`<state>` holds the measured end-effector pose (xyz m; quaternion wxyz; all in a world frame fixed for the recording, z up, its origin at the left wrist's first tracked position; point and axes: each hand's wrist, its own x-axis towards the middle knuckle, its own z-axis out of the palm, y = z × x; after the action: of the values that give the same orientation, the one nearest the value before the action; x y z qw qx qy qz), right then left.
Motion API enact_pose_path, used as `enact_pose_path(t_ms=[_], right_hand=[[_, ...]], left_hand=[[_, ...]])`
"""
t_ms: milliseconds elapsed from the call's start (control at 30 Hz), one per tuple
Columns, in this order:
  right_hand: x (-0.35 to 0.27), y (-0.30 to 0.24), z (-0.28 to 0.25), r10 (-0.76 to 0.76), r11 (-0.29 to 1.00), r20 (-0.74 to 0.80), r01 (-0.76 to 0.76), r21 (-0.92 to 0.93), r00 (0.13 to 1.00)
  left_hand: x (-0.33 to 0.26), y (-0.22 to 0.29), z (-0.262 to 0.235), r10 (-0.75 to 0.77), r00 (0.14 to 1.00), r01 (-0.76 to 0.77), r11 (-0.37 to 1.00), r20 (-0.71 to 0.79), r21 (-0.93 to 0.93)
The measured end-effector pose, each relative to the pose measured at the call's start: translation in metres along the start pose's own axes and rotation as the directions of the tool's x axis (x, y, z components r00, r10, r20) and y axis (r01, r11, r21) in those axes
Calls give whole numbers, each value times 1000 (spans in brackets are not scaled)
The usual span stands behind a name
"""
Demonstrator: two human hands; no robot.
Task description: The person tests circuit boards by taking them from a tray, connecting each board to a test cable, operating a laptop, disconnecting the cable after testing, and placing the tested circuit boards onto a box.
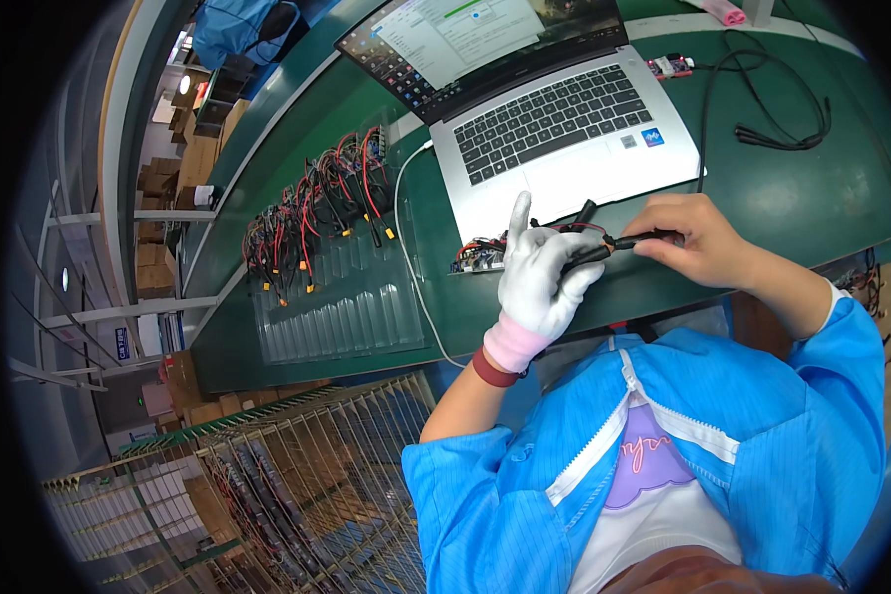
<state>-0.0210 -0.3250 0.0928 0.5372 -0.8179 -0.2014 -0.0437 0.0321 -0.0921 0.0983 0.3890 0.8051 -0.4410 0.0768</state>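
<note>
My left hand point(537, 275), in a white glove with a pink cuff, pinches a black cable connector point(591, 254) at the table's front edge. Its index finger points up toward the laptop. My right hand point(701, 241) is bare and grips a black cable point(651, 238) between thumb and fingers. The two black pieces meet between my hands; I cannot tell whether they are fully joined. A circuit board point(478, 259) with red and black wires lies beside my left hand, partly hidden behind it. Another black connector end point(586, 212) sticks up just beyond the glove.
An open laptop point(564, 129) stands just beyond my hands. Left of it, a clear plastic tray point(342, 322) holds several wired boards point(317, 198). A white cable point(402, 213) runs down beside the tray. A small board point(671, 66) and a coiled black cable point(772, 139) lie at right.
</note>
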Motion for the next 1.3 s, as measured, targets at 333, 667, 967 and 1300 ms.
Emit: enact_pose_path(t_ms=[333, 667, 967, 1300], right_hand=[[-2, -5, 2, 18, 1000, 37, -18, 23, 999], [-3, -13, 0, 58, 998, 56, -58, 3, 997], [-4, -10, 2, 72, 997, 57, -71, -22, 996], [-11, -2, 7, -68, 980, 52, 76, -184, 996]], left_hand=[[-1, 0, -2, 50, 999, -51, 997, 10, 65], [-1, 3, 1, 89, 995, -94, 983, 35, 159], [-1, 1, 4, 125, 991, -133, 968, 48, 214], [-2, 10, 9, 161, 986, -164, 944, 33, 286]])
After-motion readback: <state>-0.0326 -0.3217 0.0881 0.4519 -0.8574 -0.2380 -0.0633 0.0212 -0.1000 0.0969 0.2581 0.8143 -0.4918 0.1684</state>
